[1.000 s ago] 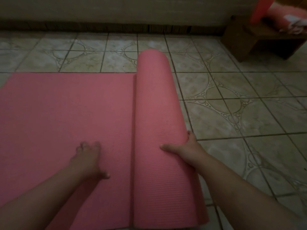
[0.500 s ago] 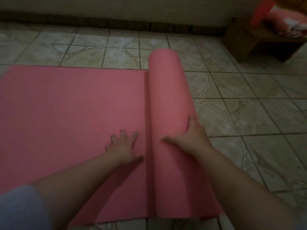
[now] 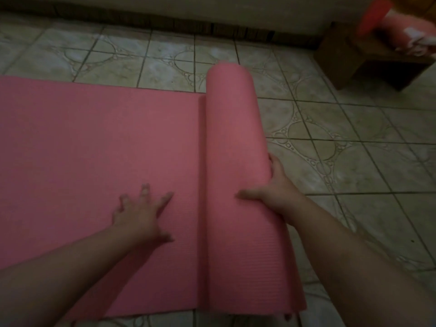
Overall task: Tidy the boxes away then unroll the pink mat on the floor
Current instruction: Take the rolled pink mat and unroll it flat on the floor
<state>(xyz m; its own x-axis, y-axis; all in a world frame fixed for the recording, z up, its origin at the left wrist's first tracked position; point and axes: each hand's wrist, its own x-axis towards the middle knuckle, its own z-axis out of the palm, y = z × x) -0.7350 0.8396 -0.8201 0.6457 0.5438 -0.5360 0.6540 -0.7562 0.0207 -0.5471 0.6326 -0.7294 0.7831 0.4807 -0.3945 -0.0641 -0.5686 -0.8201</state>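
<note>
The pink mat (image 3: 94,149) lies partly unrolled on the tiled floor, its flat part spreading to the left. Its rolled part (image 3: 236,138) stands as a thick tube running from near to far at the centre. My left hand (image 3: 141,213) presses flat on the unrolled part with fingers spread, just left of the roll. My right hand (image 3: 273,187) rests over the right side of the roll, thumb on top and fingers curving down its far side. No boxes are in view.
Patterned floor tiles (image 3: 354,161) stretch to the right of the roll. A dark wooden bench (image 3: 368,60) stands at the back right with pink and red bundles (image 3: 401,31) on it. A wall base runs along the back.
The roll has travelled right, laying out more flat mat. My left hand has slid right across the flat part, following the roll. My right hand stays on the roll's right side.
</note>
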